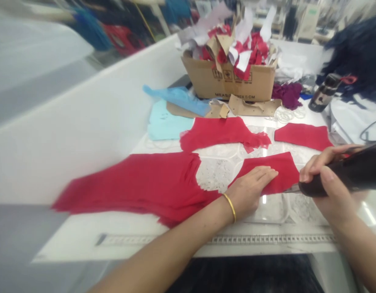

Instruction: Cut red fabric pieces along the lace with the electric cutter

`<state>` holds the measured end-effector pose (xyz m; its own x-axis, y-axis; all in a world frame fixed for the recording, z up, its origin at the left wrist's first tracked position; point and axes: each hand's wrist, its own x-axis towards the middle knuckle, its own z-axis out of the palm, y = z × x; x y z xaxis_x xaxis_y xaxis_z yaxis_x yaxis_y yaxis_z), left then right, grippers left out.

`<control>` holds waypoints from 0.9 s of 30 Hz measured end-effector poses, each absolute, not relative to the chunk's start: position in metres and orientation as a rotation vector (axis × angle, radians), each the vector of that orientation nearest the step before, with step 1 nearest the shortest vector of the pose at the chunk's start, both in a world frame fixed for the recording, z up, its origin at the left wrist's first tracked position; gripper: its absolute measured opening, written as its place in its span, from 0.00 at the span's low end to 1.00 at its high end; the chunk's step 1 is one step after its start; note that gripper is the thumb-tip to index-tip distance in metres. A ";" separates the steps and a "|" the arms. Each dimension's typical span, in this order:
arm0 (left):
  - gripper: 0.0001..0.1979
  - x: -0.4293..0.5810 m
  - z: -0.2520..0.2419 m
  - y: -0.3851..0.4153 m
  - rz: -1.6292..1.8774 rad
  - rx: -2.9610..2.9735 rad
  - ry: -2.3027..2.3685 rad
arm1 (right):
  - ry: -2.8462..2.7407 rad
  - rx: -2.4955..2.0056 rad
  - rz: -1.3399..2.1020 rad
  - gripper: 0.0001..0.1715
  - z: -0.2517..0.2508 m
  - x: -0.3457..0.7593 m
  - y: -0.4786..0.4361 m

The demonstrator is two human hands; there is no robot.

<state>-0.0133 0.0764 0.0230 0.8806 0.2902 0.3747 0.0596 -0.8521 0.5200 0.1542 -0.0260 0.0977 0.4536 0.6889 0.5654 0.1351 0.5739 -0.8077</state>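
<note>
Small red piece (282, 173): on the white table (84, 232), near side of the cardboard box (230, 87), toward its right half.
Other red cloth: ragged piece (218, 130) straight in front of box; trimmed piece (304, 135) front-right of box; big rumpled cloth (139, 179) front-left of box.
By the box: cardboard scraps (253, 108) just in front, blue cloth (182, 99) front-left, purple cloth (287, 95) and bottle (324, 95) to its right.
In the way: left hand and black tool (359, 171) over parts of small red piece.
Left hand (252, 185): flat, fingers together, pressing small red piece; nothing gripped.
Right hand (336, 199): wrapped firmly round black tool.
Hard to see: tool cut off at frame edge; tip contact with cloth unclear; background blurred.
</note>
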 end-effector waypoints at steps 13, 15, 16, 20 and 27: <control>0.34 -0.007 0.041 0.063 0.459 2.685 0.146 | -1.023 -0.971 0.404 0.17 0.103 0.167 -0.041; 0.34 0.001 0.041 0.061 0.415 2.691 0.113 | -1.032 -1.008 0.409 0.17 0.105 0.173 -0.046; 0.35 0.005 0.040 0.060 0.396 2.691 0.099 | -1.034 -1.023 0.407 0.16 0.105 0.176 -0.048; 0.36 0.020 0.032 0.061 0.394 2.673 0.078 | -1.032 -1.036 0.374 0.17 0.105 0.184 -0.052; 0.35 0.021 0.024 0.062 0.524 2.644 0.040 | -0.991 -1.091 0.295 0.16 0.099 0.185 -0.049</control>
